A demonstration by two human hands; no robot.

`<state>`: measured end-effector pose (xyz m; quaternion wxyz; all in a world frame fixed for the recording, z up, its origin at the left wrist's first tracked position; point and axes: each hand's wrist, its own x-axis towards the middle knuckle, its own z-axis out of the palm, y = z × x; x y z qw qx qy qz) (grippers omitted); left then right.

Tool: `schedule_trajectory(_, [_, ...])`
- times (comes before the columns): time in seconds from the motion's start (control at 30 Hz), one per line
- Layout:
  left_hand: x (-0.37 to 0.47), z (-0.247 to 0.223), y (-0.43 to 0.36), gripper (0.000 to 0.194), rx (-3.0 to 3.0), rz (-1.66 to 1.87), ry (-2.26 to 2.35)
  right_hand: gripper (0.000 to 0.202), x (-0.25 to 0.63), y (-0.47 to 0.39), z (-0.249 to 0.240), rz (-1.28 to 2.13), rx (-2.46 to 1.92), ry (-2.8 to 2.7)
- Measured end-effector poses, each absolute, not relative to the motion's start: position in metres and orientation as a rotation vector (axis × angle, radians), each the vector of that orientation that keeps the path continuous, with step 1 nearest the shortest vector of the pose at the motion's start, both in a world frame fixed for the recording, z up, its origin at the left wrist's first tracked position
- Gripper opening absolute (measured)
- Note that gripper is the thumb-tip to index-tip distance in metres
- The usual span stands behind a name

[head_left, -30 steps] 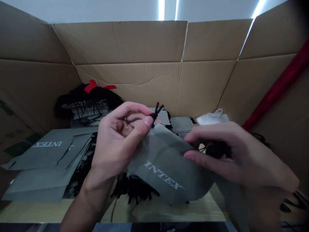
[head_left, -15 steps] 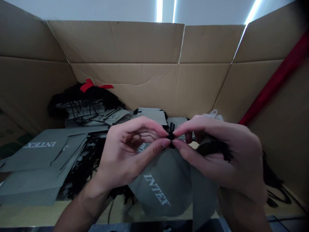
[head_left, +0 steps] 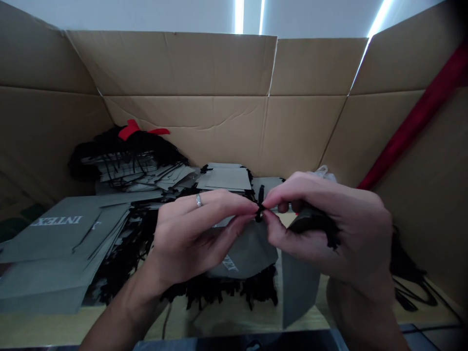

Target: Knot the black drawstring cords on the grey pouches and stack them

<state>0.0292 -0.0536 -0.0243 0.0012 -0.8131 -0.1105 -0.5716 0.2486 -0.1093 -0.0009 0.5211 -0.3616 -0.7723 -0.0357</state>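
Between the fingertips of both hands is a short black drawstring cord (head_left: 261, 194), bunched or knotted where they meet. My left hand (head_left: 203, 239), with a ring on one finger, is closed in a pinch on its left side. My right hand (head_left: 336, 234) pinches it from the right, thumb against forefinger. A grey drawstring pouch (head_left: 298, 287) hangs below the right hand, and a dark grey bunched part with black cord ends lies in that palm. Under the hands, partly hidden, rests another grey pouch (head_left: 254, 251) with white lettering, above a fringe of black cord ends (head_left: 252, 290).
Grey pouches printed INTEX (head_left: 54, 234) lie at left. Behind them is a heap of black cords (head_left: 106, 141) with a red strip (head_left: 128, 129). A pouch stack (head_left: 224, 176) stands at centre back. Cardboard walls (head_left: 183, 63) surround the table (head_left: 44, 324); black cables (head_left: 417, 287) lie at right.
My left hand has turned, so its back and ring now show. The INTEX panel below the hands shows less of itself, and black cord ends are uncovered beneath it. Both hands still pinch the cord.
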Motion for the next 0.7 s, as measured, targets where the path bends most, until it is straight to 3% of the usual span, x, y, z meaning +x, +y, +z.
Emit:
schedule_trajectory(0.13, [0.025, -0.023, -0.055, 0.033, -2.471, -1.697, -0.332, 0.022, 0.247, -0.111, 0.001, -0.025, -0.873, -1.869])
schedule_trajectory(0.47, [0.02, -0.015, -0.056, 0.011, -2.492, -1.567, -0.291, 0.023, 0.249, -0.108, 0.004, 0.053, -0.881, -1.885])
schedule_trajectory(0.7, [0.015, -0.023, -0.054, 0.023, -2.435, -1.502, -0.235, 0.018, 0.247, -0.106, 0.003, 0.043, -0.88, -1.905])
